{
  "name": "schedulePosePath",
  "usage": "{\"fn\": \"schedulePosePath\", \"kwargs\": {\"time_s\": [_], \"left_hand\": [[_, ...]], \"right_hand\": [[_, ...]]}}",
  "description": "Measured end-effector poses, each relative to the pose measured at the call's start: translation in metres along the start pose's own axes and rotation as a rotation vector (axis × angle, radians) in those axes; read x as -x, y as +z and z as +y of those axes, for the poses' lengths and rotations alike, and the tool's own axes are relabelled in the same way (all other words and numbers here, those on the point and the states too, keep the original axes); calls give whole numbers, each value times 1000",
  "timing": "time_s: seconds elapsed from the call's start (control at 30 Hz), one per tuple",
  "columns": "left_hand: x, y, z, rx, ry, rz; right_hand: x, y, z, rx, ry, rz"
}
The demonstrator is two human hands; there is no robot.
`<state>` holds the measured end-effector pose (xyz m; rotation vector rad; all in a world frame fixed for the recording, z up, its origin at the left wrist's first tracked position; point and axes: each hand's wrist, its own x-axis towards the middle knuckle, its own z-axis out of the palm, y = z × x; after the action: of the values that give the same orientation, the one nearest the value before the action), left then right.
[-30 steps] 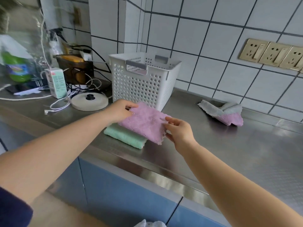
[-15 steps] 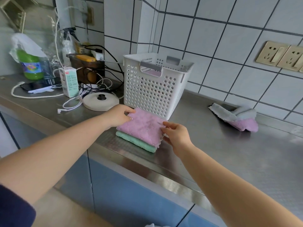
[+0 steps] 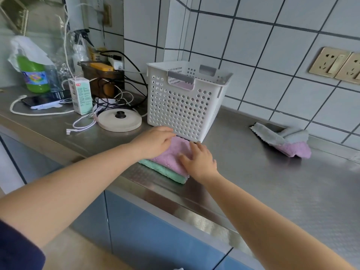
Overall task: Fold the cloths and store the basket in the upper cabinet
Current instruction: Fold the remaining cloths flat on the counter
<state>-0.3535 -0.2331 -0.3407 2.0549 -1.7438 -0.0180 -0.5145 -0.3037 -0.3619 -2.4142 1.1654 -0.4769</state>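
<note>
Since a second ago, the folded pink fleece cloth (image 3: 176, 155) has been lowered from mid-air onto the folded mint-green cloth (image 3: 165, 171), and both hands have been flattened on top of it. The pinch formerly held on the pink cloth's edges has been given up.

The left hand (image 3: 155, 142) is laid palm down on the far left part of the pink cloth, fingers straight and pointed toward the basket; nothing is gripped. The right hand (image 3: 198, 159) is pressed flat on the right part of the same cloth, fingers spread and straight, likewise holding nothing.

The two cloths are stacked near the front edge of the brushed stainless-steel countertop (image 3: 253, 182), with the green one showing beneath at the near edge. The stack is placed just in front of the white perforated plastic basket with grey handles (image 3: 183, 106), which stands upright on the counter; something pink can be made out inside it through the handle opening.

Well to the right, near the tiled wall, a crumpled grey-and-pink cloth (image 3: 286, 141) is left unfolded on the counter. To the left of the basket a round cream lid with a black knob (image 3: 119, 120), a small white-and-green carton (image 3: 80, 98) and a green plastic bottle (image 3: 34, 76) are seen among tangled cables.
</note>
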Motion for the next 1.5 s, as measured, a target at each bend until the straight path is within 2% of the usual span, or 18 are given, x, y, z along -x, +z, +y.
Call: {"fn": "schedulePosePath", "kwargs": {"time_s": [0.07,0.13,0.23,0.37,0.43,0.53,0.6,0.7,1.07,1.27,1.37,1.5], "left_hand": [[-2,4,6,-103,23,-176],[-2,8,6,-170,-7,-323],[0,15,1,-144,-51,-386],[0,19,-1,-125,-68,-379],[-3,16,4,-155,-69,-368],[-9,13,18,-177,-18,-201],[-16,13,33,-126,27,-111],[-35,24,60,-57,86,-64],[-136,106,166,258,126,-145],[-193,148,204,249,158,-133],[-217,163,223,212,215,-118],[-233,175,245,147,287,-108]], "right_hand": [[4,2,-4,155,-3,-154],[6,4,-2,227,0,-211],[10,5,2,283,-4,-232],[11,6,3,271,-7,-238],[12,-1,9,250,-47,-177],[13,-21,34,261,-95,-9],[13,-38,59,280,-48,56],[9,-64,99,299,53,97],[-17,-154,235,410,299,107],[-45,-182,280,544,157,236],[-59,-188,289,648,121,199],[-71,-193,282,682,171,113]]}}
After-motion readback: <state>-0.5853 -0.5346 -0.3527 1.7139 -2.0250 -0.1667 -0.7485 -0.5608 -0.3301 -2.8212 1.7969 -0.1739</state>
